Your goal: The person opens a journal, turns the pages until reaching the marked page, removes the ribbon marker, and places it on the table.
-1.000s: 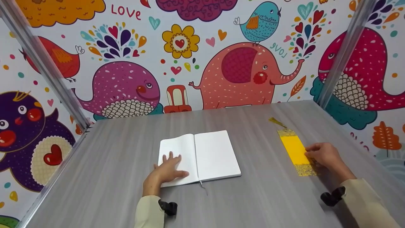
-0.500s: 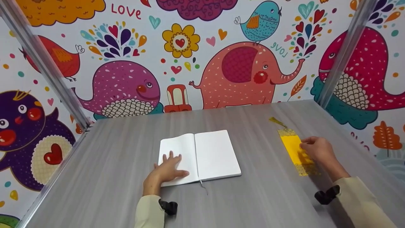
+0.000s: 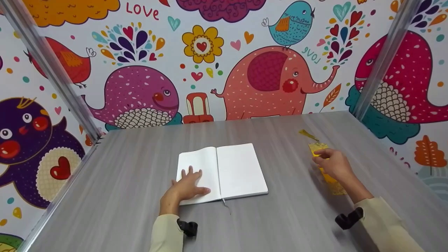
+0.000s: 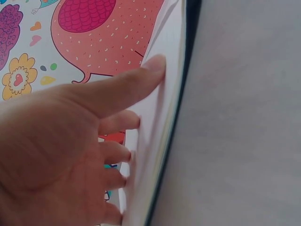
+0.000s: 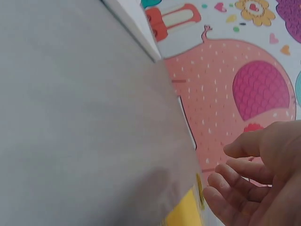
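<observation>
A notebook (image 3: pixel 241 171) with blank white pages lies spread out on the table, a thin ribbon (image 3: pixel 226 205) trailing from its near edge. My left hand (image 3: pixel 184 187) rests on its left page with fingers spread; in the left wrist view the thumb (image 4: pixel 153 66) lies across the paper near the edge. A yellow bookmark (image 3: pixel 329 179) with glittery ends and a gold tassel (image 3: pixel 308 135) lies to the right. Above it hovers my right hand (image 3: pixel 335 166), fingers loosely bent and holding nothing, hiding the bookmark's middle. The right wrist view shows daylight between fingertips and bookmark (image 5: pixel 185 211).
The grey wood-grain table (image 3: pixel 140 168) reaches back to a wall (image 3: pixel 196 80) printed with cartoon animals. Metal posts stand at its back left (image 3: pixel 56 73) and back right (image 3: pixel 381 66) corners. Each wrist carries a black camera mount (image 3: pixel 189 227).
My right hand has moved left and away from me, from the bookmark's right edge to over its middle. The left hand stays on the notebook, and the bookmark lies where it was.
</observation>
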Demonstrator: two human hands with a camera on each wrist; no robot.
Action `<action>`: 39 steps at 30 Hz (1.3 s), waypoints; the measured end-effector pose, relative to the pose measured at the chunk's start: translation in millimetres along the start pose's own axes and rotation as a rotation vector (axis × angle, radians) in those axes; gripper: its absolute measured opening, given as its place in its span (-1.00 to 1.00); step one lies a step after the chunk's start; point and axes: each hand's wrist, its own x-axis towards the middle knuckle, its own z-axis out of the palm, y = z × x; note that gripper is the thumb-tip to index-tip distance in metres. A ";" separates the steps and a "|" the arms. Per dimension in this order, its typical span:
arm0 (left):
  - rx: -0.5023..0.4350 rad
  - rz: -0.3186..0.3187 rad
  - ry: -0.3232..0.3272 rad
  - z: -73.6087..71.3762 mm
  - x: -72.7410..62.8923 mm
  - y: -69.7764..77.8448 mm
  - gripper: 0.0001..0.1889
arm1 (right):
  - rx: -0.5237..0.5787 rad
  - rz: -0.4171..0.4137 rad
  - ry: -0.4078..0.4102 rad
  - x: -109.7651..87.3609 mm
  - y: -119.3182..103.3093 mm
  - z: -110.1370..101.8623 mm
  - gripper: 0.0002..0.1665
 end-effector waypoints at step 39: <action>0.000 0.013 0.001 0.1 -0.3 -1.7 -0.15 | 0.310 -0.171 -0.080 -11.0 -63.9 101.7 -0.49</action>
